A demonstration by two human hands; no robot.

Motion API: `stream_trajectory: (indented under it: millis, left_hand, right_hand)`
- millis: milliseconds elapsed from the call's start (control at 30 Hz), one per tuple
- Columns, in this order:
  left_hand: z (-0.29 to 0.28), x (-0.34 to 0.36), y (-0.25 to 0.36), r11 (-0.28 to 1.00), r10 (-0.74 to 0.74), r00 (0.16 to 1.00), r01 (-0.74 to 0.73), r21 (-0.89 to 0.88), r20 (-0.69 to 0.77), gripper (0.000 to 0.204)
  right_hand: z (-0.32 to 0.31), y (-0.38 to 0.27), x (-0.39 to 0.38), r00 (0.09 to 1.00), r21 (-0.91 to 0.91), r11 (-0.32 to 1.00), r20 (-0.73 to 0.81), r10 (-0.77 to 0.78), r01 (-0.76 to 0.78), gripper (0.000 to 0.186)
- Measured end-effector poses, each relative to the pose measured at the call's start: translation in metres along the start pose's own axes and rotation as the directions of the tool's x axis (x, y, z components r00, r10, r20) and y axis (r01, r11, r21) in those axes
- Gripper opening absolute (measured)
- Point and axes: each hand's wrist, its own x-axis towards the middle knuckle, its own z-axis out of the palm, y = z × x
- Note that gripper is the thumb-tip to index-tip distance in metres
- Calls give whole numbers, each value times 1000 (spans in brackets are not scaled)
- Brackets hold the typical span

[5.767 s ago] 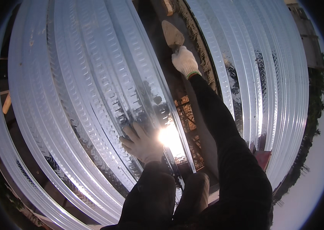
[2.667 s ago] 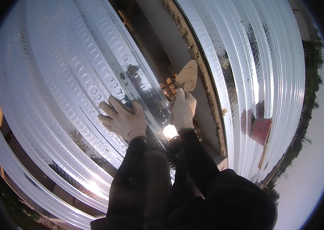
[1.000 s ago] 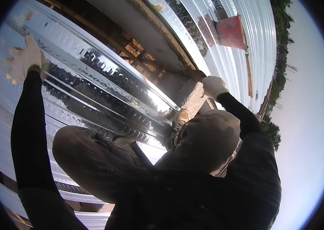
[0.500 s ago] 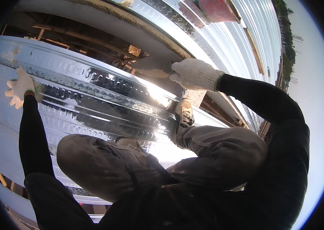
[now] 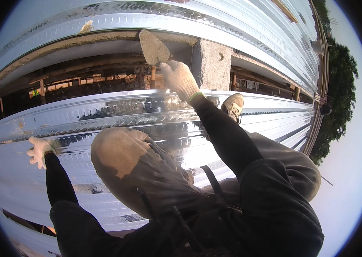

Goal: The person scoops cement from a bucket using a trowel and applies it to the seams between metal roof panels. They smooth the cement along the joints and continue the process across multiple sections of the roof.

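In a white knit glove, my right hand is closed around the handle of a trowel. The trowel's pointed blade is coated in grey-brown mortar, and its tip reaches the mortar-covered ledge along the far deck's edge; whether it touches cannot be told. Also gloved, my left hand has its fingers spread on the shiny corrugated metal decking. Nothing is held in it. The trowel handle is mostly hidden by my right hand.
A concrete block stands in the gap between the two deck sheets. Wooden props and beams show below in that opening. My knee and shoe are over the near decking. Trees rise beyond the right edge.
My view has turned, shifting the scene. My right hand has swung the trowel forward and left, bringing the blade up to the far ledge. My left hand stays spread on the decking.
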Motion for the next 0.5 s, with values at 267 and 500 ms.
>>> stream_trajectory:
  millis: [267,500]
  left_hand:
    - [25,23,-12,996,69,996,-72,-50,-60,100]
    - [14,19,-13,999,36,998,-38,-36,-47,99]
  right_hand:
    - [-43,93,32,982,-45,998,-189,26,-35,51]
    - [-39,94,39,959,301,949,-230,166,-92,52]
